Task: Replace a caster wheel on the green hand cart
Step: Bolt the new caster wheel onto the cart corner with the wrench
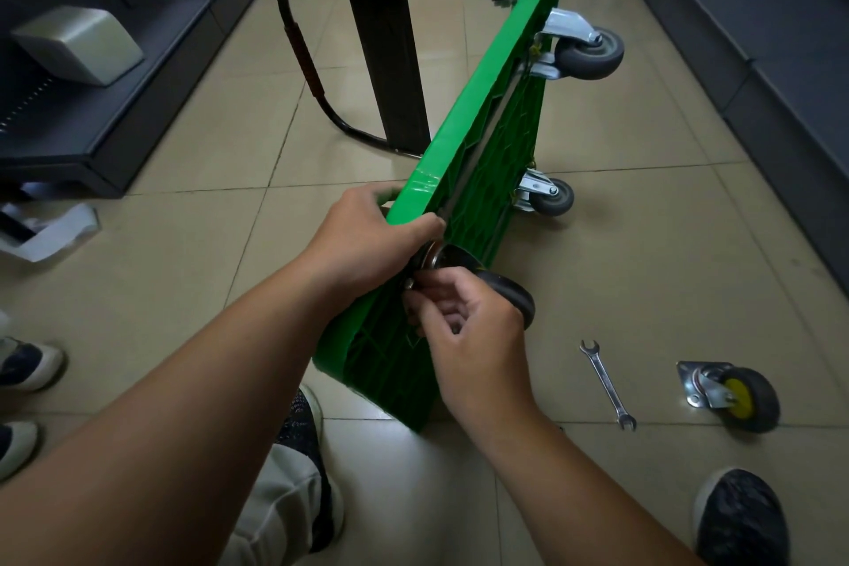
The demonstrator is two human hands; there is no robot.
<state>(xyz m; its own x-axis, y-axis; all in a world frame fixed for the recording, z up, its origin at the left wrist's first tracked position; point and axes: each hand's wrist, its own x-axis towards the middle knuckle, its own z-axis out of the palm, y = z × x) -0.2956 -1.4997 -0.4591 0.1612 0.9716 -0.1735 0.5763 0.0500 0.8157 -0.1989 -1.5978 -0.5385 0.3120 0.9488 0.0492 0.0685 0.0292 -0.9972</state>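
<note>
Right hand (464, 326): my fingers (425, 306) pinch a bolt (408, 283) by the caster (510, 294). Left hand (372, 234): grips the cart (487, 106) edge. Floor (643, 244): wrench (606, 384), spare caster (735, 398).

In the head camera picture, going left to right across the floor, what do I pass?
Pair of white-toed dark shoes, green plastic hand cart on its edge, silver metal open-ended wrench, loose black caster wheel with yellow hub.

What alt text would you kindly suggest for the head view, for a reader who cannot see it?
A green cart lies on its side on a tiled floor; the left hand grips its edge while the right hand, fingers curled, reaches the mount of the near caster. A wrench and a loose caster lie to the right.
</note>
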